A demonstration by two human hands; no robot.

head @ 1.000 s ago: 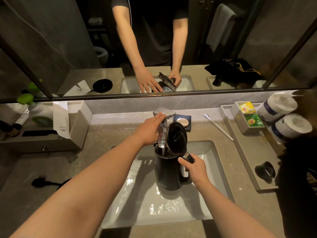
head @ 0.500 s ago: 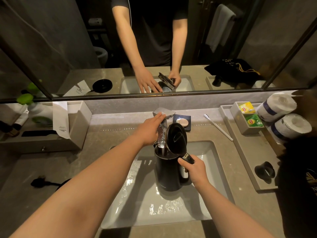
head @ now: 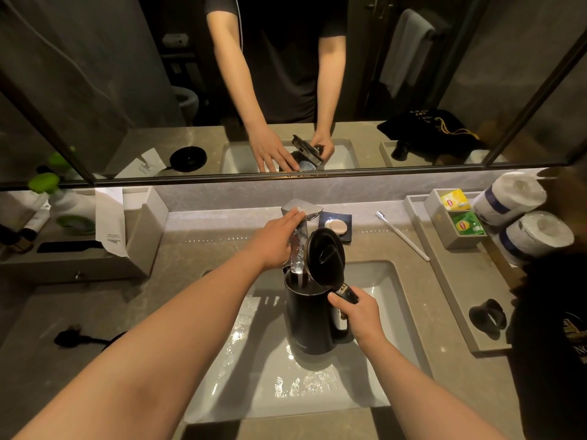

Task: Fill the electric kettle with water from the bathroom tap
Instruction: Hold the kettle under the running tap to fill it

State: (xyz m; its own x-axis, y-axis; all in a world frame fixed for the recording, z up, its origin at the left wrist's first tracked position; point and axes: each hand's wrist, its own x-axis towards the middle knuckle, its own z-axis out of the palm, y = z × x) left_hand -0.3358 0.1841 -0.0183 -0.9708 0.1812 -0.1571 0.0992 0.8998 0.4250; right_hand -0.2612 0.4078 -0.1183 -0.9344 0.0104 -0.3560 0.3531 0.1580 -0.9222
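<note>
A black electric kettle (head: pixel 309 322) stands upright in the white sink basin (head: pixel 384 287), its lid (head: pixel 325 255) flipped up. My right hand (head: pixel 359 315) is wrapped around the kettle's handle. Water (head: pixel 297 252) streams from the chrome tap (head: pixel 309 212) straight into the kettle's mouth. My left hand (head: pixel 274 239) rests on the tap's lever, fingers laid flat over it.
A soap dish (head: pixel 336 227) and a toothbrush (head: pixel 401 235) lie behind the basin. A grey tray (head: pixel 457 300) at right holds tea bags (head: pixel 467 222) and a black ring; toilet rolls (head: pixel 536 235) lie beyond. The kettle's plug (head: pixel 68 338) lies at left, near a grey box (head: pixel 149 227).
</note>
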